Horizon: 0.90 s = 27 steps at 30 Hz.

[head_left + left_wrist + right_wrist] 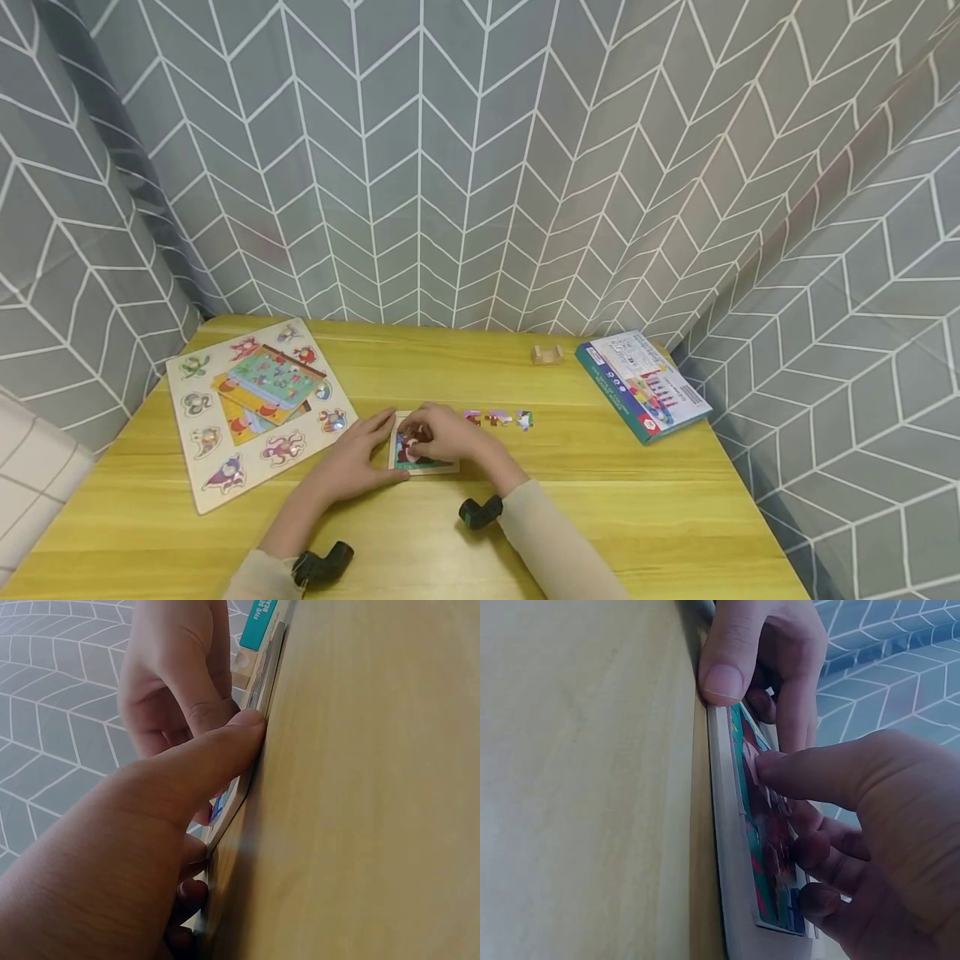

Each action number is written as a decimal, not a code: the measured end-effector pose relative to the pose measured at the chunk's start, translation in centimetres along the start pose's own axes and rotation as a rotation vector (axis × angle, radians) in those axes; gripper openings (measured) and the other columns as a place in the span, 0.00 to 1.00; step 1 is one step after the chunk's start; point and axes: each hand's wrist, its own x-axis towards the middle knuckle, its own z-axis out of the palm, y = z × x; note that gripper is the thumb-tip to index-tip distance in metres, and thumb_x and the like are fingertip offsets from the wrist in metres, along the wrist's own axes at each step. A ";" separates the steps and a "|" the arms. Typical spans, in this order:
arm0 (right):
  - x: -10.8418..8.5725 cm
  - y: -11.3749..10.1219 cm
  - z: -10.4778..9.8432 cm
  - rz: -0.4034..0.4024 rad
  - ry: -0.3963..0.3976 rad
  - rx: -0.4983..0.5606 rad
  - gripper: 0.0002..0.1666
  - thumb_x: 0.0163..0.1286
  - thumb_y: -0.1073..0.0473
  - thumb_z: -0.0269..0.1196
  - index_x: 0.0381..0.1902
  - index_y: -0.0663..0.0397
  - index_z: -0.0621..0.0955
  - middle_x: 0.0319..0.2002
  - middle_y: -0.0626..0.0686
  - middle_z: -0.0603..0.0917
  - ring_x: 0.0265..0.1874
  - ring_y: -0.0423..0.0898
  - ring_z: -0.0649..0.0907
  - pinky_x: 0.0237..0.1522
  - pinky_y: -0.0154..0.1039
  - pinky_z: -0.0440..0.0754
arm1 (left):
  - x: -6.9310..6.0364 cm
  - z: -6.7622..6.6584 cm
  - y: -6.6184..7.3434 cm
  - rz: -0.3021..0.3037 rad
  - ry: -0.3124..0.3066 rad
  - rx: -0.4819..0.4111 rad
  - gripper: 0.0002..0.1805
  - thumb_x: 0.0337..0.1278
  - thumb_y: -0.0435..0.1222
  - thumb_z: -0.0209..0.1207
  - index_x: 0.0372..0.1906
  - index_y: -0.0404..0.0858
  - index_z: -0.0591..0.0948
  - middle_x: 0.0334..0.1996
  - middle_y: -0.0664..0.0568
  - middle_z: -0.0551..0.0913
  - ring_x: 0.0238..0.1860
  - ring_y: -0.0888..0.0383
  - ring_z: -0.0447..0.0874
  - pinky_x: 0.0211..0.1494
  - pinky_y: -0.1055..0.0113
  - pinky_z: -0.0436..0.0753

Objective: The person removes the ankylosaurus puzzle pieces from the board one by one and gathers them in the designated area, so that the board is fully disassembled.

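Observation:
A small framed jigsaw puzzle (441,469) lies flat on the wooden table. My left hand (354,465) grips its left side, thumb at the near edge and fingers toward the far edge. Over the dark red and green picture (761,840), my right hand (444,435) has its thumb and fingertips bent down onto the pieces. Its thumb touches a pale pink puzzle piece (751,763), which it seems to pinch; the fingers partly hide this. Just right of that hand lie several loose puzzle pieces (498,417) in a row.
On the left, a pale board with sea-creature pictures (197,404) carries colourful puzzle cards (273,383). Toward the back right are a small wooden holder (547,355) and a teal-edged box (643,385). A grey patterned curtain (450,167) hangs behind the table.

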 end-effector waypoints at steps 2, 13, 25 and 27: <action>0.0 0.0 0.0 -0.003 0.001 -0.004 0.16 0.75 0.60 0.69 0.59 0.54 0.87 0.43 0.46 0.83 0.36 0.35 0.76 0.40 0.26 0.77 | 0.0 0.1 0.0 -0.003 -0.006 -0.004 0.56 0.56 0.60 0.74 0.80 0.30 0.67 0.80 0.39 0.65 0.76 0.33 0.66 0.74 0.35 0.70; -1.1 0.1 -0.1 -0.013 0.075 0.011 0.17 0.79 0.59 0.66 0.62 0.56 0.86 0.50 0.51 0.84 0.36 0.36 0.76 0.39 0.27 0.77 | 0.1 0.2 0.0 -0.004 -0.009 0.003 0.57 0.56 0.60 0.74 0.80 0.30 0.67 0.81 0.39 0.65 0.76 0.33 0.67 0.74 0.35 0.71; -6.7 2.9 -1.8 0.108 0.268 0.063 0.17 0.79 0.58 0.66 0.61 0.53 0.86 0.54 0.50 0.84 0.41 0.40 0.77 0.43 0.35 0.80 | 0.0 0.0 0.2 -0.014 -0.010 0.020 0.58 0.56 0.62 0.73 0.80 0.28 0.66 0.81 0.38 0.64 0.76 0.31 0.65 0.75 0.35 0.70; -7.6 3.6 -2.1 0.120 0.297 0.059 0.16 0.78 0.60 0.66 0.61 0.54 0.87 0.52 0.51 0.84 0.40 0.41 0.77 0.42 0.35 0.79 | 0.0 -0.1 0.2 -0.014 -0.011 0.020 0.57 0.56 0.61 0.73 0.79 0.28 0.66 0.81 0.37 0.64 0.76 0.31 0.65 0.75 0.35 0.70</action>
